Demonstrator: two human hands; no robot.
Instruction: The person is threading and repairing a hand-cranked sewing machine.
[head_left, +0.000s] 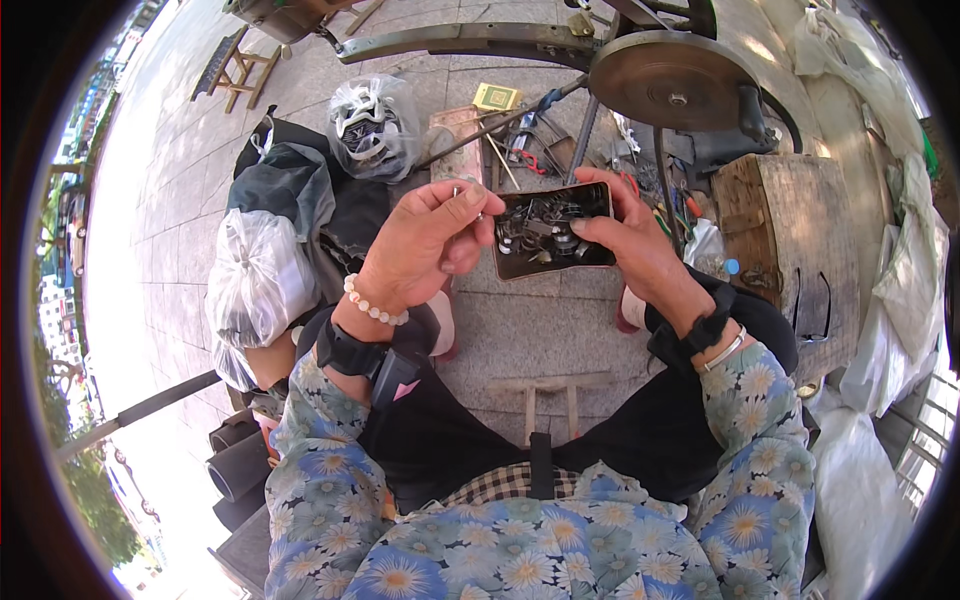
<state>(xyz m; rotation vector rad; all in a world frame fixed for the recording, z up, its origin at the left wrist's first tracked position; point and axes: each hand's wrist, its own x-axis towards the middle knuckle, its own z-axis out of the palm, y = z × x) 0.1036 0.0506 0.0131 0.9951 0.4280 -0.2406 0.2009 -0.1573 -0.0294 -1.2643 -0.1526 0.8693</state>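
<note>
My right hand (640,245) grips the right side of a small rectangular tin (520,268), its thumb reaching over the rim onto the contents. Dark and silvery small metal parts (545,222) lie loose inside, too jumbled to name singly. Close by the tin's left edge, my left hand (425,235) is closed in a pinch. A tiny thin metal piece (457,191) shows at its thumb and fingertips; its kind is too small to make out. Both hands are held above the paving, between my knees.
A hand-cranked machine with a large round wheel (670,80) stands ahead. Tools, including red-handled pliers (692,204), lie beneath it. At right is a wooden box (800,235) with eyeglasses (812,308) on top. Bagged shoes (375,128) and a white plastic bag (258,275) sit at left.
</note>
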